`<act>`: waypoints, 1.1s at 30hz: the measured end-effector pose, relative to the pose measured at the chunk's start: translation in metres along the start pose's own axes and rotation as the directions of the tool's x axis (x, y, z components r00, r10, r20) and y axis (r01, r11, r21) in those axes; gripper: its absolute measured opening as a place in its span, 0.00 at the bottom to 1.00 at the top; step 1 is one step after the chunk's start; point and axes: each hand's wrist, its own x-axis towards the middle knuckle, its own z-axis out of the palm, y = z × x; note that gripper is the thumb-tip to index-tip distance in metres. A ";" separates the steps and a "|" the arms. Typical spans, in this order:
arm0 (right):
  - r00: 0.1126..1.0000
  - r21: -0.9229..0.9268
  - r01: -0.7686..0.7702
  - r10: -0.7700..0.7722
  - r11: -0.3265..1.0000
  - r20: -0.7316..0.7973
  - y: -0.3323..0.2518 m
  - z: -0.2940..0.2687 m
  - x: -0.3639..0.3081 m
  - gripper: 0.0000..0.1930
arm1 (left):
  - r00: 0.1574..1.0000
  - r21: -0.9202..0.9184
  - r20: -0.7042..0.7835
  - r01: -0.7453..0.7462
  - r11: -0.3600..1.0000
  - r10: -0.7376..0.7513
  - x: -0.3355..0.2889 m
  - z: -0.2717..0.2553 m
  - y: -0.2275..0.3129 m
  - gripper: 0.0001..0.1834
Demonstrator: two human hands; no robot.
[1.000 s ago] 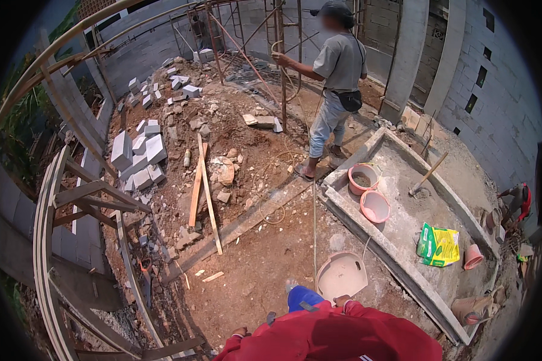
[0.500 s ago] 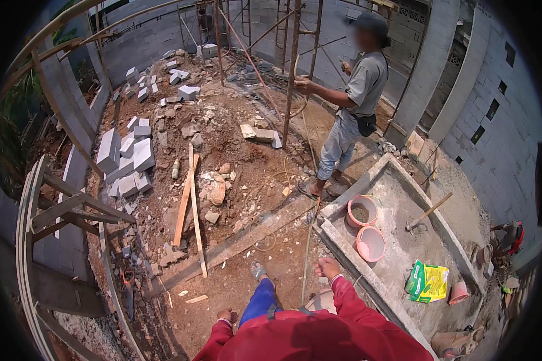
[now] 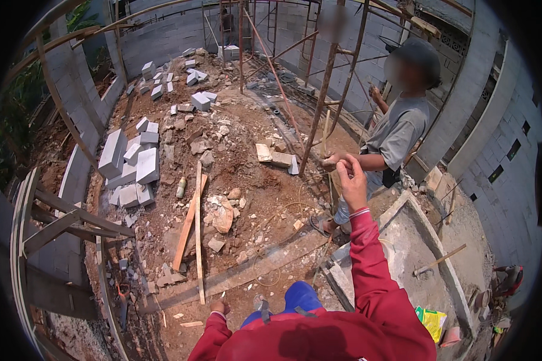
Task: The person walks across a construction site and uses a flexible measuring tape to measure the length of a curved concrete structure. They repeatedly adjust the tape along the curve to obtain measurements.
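My right hand point(image 3: 351, 183) is raised in front of me, its thumb and fingers drawn together. Whether anything small sits between them I cannot make out. Just beyond it is the hand point(image 3: 332, 161) of a co-worker point(image 3: 403, 114) in a grey shirt and dark cap, beside a rusty scaffold post point(image 3: 322, 90). I cannot tell if the two hands touch. Low at my side hangs my left hand point(image 3: 220, 307), fingers curled, their contents hidden. My right sleeve covers part of the concrete-edged mixing trough point(image 3: 454, 289).
White blocks point(image 3: 138, 159) lie piled at left on rubble. Two wooden planks point(image 3: 193, 222) rest on the dirt near a bottle point(image 3: 181, 188). A long-handled tool point(image 3: 442, 260), a green-yellow bag point(image 3: 430, 322) and a pink bucket point(image 3: 450, 337) are at right. A timber frame point(image 3: 54, 231) stands at left.
My right hand has risen from beside the trough toward the co-worker's hand. The co-worker appears closer, with the near hand lower. My arm now hides the two pink buckets.
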 end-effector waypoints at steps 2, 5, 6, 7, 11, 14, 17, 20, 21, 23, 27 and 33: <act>1.000 0.077 0.009 -0.010 0.997 0.010 0.012 0.019 0.047 0.28 | 0.993 -0.009 -0.003 -0.115 0.993 0.114 -0.010 0.030 0.018 0.12; 0.961 0.336 -0.227 0.155 0.914 0.230 0.019 0.051 0.098 0.28 | 0.979 -0.049 -0.074 -0.192 0.980 0.188 -0.019 0.046 0.019 0.13; 0.943 0.398 -0.282 0.175 0.873 0.284 0.002 0.063 0.102 0.25 | 0.977 -0.123 -0.144 -0.174 0.977 0.156 -0.023 0.044 0.007 0.11; 0.925 0.455 -0.329 0.184 0.828 0.334 -0.006 0.076 0.106 0.23 | 0.971 -0.200 -0.204 -0.169 0.965 0.128 -0.024 0.049 0.001 0.10; 0.866 0.578 -0.409 0.101 0.706 0.490 -0.005 0.112 0.102 0.11 | 0.892 -0.377 -0.389 0.072 0.924 -0.228 -0.035 0.066 -0.067 0.12; 0.827 0.586 -0.455 0.075 0.670 0.557 -0.010 0.119 0.090 0.10 | 0.904 0.242 -0.376 0.307 0.920 -0.203 -0.060 0.089 -0.124 0.16; 0.750 0.541 -0.527 0.059 0.655 0.659 -0.023 0.126 0.079 0.14 | 0.912 0.497 -0.410 0.204 0.843 0.021 -0.065 0.118 -0.167 0.16; 0.727 0.550 -0.564 0.053 0.616 0.685 -0.051 0.141 0.059 0.21 | 0.913 0.408 -0.406 0.155 0.900 0.027 -0.069 0.136 -0.186 0.17; 0.726 0.544 -0.533 0.020 0.648 0.688 -0.050 0.145 0.052 0.23 | 0.916 0.368 -0.400 0.126 0.921 0.035 -0.077 0.138 -0.197 0.18; 0.743 0.551 -0.444 -0.053 0.707 0.667 -0.049 0.151 0.050 0.27 | 0.902 0.266 -0.428 0.061 0.962 0.061 -0.082 0.139 -0.194 0.18; 0.698 0.520 -0.499 -0.034 0.693 0.715 -0.036 0.149 0.042 0.26 | 0.823 -0.256 -0.500 0.158 0.954 -0.271 -0.092 0.147 -0.160 0.14; 0.575 0.363 -0.451 -0.045 0.815 0.817 -0.020 0.138 0.001 0.22 | 0.886 -0.329 -0.389 0.122 0.936 -0.252 -0.075 0.119 -0.145 0.11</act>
